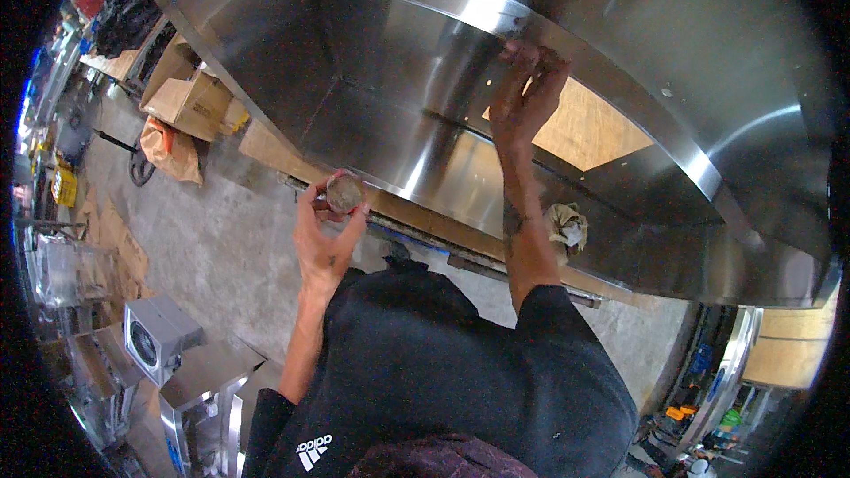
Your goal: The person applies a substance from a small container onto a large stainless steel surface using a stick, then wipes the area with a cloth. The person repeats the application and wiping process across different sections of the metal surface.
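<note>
My left hand (320, 243) grips a small round tin (345, 194) with a reddish rim and a grey-brown face turned up. It holds the tin by its sides, beside the near edge of a large stainless steel shell (381, 115). My right hand (534, 88) reaches over the steel, its fingers bent and pinched together at the shell's shiny rim band (482, 11). Whatever those fingers may hold is hidden. Beneath that hand, a rectangular opening shows a light wooden board (598, 128). A crumpled beige cloth or paper (567, 227) lies inside the steel, beside my right forearm.
To the left, an open cardboard box (190, 97) and an orange-and-brown bag (171, 152) stand by the concrete floor (239, 239). A grey box with a round opening (162, 336) and bent steel pieces (204, 385) sit at lower left. Clutter lies at lower right.
</note>
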The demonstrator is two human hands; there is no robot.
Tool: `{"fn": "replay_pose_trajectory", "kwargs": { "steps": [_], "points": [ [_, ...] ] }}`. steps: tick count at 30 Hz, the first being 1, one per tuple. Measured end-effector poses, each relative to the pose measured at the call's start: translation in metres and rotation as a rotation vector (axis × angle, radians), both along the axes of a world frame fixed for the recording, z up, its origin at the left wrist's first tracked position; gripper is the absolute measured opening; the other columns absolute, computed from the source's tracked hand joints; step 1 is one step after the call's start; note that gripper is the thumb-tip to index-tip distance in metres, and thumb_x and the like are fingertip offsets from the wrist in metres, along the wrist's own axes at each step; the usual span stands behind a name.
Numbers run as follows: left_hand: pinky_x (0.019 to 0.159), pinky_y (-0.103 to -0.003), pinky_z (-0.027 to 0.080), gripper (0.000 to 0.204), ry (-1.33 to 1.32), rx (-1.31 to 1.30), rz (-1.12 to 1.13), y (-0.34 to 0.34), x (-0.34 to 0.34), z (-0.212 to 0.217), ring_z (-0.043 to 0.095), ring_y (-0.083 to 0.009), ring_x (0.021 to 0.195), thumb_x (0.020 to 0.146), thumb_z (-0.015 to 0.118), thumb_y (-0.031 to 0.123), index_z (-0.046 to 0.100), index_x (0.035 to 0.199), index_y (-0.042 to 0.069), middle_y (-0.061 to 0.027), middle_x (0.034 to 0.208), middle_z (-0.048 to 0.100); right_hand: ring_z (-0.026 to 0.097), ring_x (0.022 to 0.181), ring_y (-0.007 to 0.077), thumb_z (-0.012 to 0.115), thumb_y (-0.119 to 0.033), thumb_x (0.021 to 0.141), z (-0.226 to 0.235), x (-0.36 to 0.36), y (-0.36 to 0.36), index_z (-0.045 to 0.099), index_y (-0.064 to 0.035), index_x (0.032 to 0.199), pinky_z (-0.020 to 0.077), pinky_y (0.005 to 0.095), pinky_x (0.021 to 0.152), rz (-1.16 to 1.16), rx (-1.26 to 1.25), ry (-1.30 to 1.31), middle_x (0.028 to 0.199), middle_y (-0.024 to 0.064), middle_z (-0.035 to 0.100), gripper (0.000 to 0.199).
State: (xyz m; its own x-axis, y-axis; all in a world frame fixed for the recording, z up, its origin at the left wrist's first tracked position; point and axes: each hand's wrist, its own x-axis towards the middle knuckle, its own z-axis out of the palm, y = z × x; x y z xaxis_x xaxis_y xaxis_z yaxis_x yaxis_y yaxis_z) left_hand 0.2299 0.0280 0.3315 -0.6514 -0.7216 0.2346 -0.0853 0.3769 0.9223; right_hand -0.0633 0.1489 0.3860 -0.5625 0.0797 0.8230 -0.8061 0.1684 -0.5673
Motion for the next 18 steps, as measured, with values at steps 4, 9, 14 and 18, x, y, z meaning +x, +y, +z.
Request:
{"fn": "replay_pose_trajectory", "kwargs": {
  "steps": [4, 9, 14, 18],
  "points": [
    [0.08, -0.033, 0.058, 0.06, 0.108, -0.009, -0.006, -0.004, 0.013, 0.01, 0.069, -0.0184, 0.095, 0.085, 0.088, 0.01, 0.059, 0.136, -0.003, -0.0126, 0.116, 0.071, 0.062, 0.078, 0.0143, 0.056, -0.019, 0.112, -0.013, 0.087, 0.002, 0.052, -0.0008, 0.114, 0.0523, 0.0297, 0.076, 0.221, 0.007, -0.209, 0.097, 0.0113, 0.068, 0.018],
    [0.082, -0.034, 0.059, 0.06, 0.094, -0.022, 0.004, -0.009, 0.035, 0.022, 0.071, -0.0201, 0.096, 0.083, 0.089, 0.01, 0.06, 0.134, -0.001, -0.0131, 0.114, 0.072, 0.067, 0.083, 0.0206, 0.067, -0.011, 0.105, -0.007, 0.187, 0.007, 0.06, -0.0004, 0.113, 0.0553, 0.0327, 0.072, 0.538, -0.059, -0.34, 0.097, 0.0128, 0.069, 0.015],
    [0.085, -0.035, 0.059, 0.063, 0.074, -0.078, -0.016, -0.005, 0.069, 0.03, 0.072, -0.0233, 0.099, 0.081, 0.09, 0.008, 0.058, 0.135, 0.002, -0.0135, 0.123, 0.067, 0.063, 0.072, 0.0166, 0.074, -0.005, 0.099, -0.001, 0.242, 0.005, 0.066, -0.0008, 0.105, 0.0512, 0.0282, 0.061, 0.503, 0.235, -0.154, 0.094, 0.0125, 0.068, 0.01],
    [0.083, -0.035, 0.059, 0.066, 0.115, -0.091, -0.019, 0.001, 0.095, 0.025, 0.07, -0.0229, 0.098, 0.08, 0.089, 0.004, 0.057, 0.137, 0.004, -0.0131, 0.126, 0.064, 0.06, 0.068, 0.0151, 0.079, -0.006, 0.096, -0.002, 0.272, -0.002, 0.068, -0.0018, 0.103, 0.0482, 0.028, 0.056, 0.493, 0.357, -0.144, 0.093, 0.0115, 0.067, 0.013]
  ]
}}
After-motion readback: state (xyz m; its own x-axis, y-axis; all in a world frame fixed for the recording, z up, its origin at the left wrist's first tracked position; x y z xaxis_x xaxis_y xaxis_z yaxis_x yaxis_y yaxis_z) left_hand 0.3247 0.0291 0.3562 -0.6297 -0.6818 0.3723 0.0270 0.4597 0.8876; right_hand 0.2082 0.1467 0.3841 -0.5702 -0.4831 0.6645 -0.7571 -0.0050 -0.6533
